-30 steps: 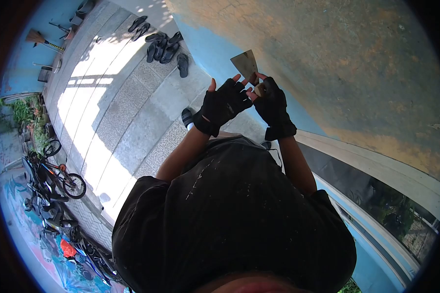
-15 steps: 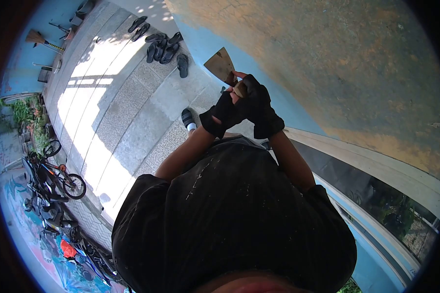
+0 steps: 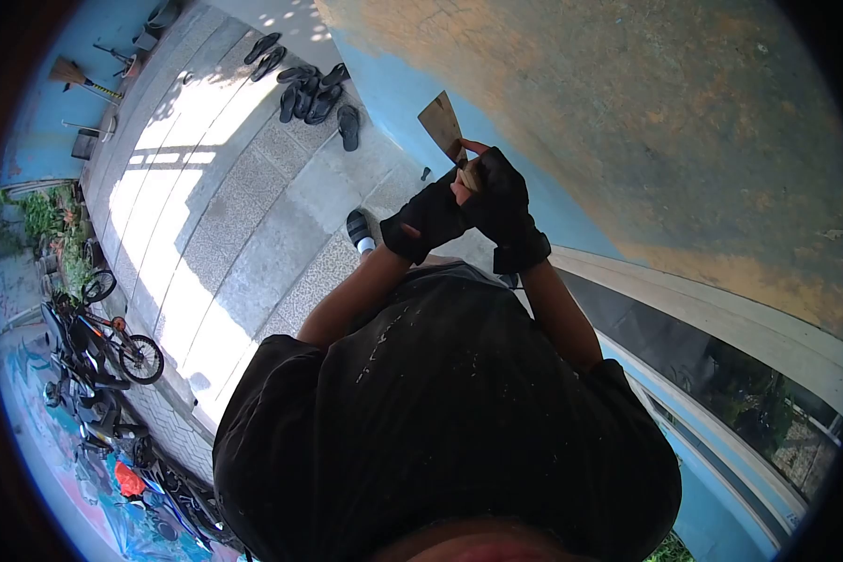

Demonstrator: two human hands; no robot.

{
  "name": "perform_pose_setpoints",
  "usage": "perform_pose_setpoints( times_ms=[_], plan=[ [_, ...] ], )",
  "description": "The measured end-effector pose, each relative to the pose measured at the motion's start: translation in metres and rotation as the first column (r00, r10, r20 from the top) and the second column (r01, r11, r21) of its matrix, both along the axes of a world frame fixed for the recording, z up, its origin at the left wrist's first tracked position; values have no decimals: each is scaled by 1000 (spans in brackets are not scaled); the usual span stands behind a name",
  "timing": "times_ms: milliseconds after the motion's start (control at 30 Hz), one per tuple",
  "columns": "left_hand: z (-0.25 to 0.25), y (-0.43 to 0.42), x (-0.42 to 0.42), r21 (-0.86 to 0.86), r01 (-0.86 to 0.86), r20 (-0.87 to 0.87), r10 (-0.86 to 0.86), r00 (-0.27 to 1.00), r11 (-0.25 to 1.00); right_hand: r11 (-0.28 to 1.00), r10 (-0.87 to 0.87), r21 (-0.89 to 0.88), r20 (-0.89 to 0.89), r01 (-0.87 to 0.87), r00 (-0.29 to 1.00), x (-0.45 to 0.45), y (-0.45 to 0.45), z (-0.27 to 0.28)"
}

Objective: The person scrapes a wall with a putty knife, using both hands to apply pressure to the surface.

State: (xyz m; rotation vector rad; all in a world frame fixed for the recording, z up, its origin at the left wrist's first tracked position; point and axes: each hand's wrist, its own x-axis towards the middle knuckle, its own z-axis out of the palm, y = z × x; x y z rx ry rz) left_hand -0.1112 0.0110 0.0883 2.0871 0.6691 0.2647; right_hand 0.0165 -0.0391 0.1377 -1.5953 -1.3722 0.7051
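Note:
Both hands wear black fingerless gloves and meet in front of my chest. Between them is a scraper (image 3: 442, 125) with a wide flat blade, pointing up and away from me. My right hand (image 3: 501, 197) wraps its handle, with a finger reaching toward the base of the blade. Against the handle from the other side, my left hand (image 3: 429, 218) is closed, its fingertips touching it. The gloves hide most of the handle. Just beyond the blade stands a light blue wall (image 3: 384, 80) with a large brown and grey patchy area (image 3: 628, 112).
Several dark sandals (image 3: 314, 98) lie on the tiled floor (image 3: 290, 215) by the wall. A ledge (image 3: 702, 309) with a window below runs along the right. Bicycles (image 3: 140, 358) and motorbikes (image 3: 94, 407) stand at the left; a broom (image 3: 70, 72) is at the far upper left.
The scraper's blade has swung slightly to the right and turned, so it looks narrower. Both hands have shifted a little around the handle.

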Motion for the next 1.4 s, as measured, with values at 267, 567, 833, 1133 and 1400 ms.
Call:
perform_pose_setpoints(
  times_ms=[267,567,833,1133,1400],
  plan=[
    [-34,5,6,-406,190,506,47,861,894,1000,7,9,39,-8,999,5,-3,-5],
    [-66,3,10,-618,295,630,235,741,728,998,-6,56,97,1,995,6,-10,-14],
    [-104,7,20,-624,132,497,260,828,770,999,-45,-6,91,46,995,14,-11,-12],
    [-69,-3,5,-265,-84,451,200,870,961,996,11,-87,27,-8,1000,33,-8,-22],
    [-72,5,7,-63,-34,469,60,881,997,858,310,-355,-217,-371,925,36,-10,-11]
  ],
)
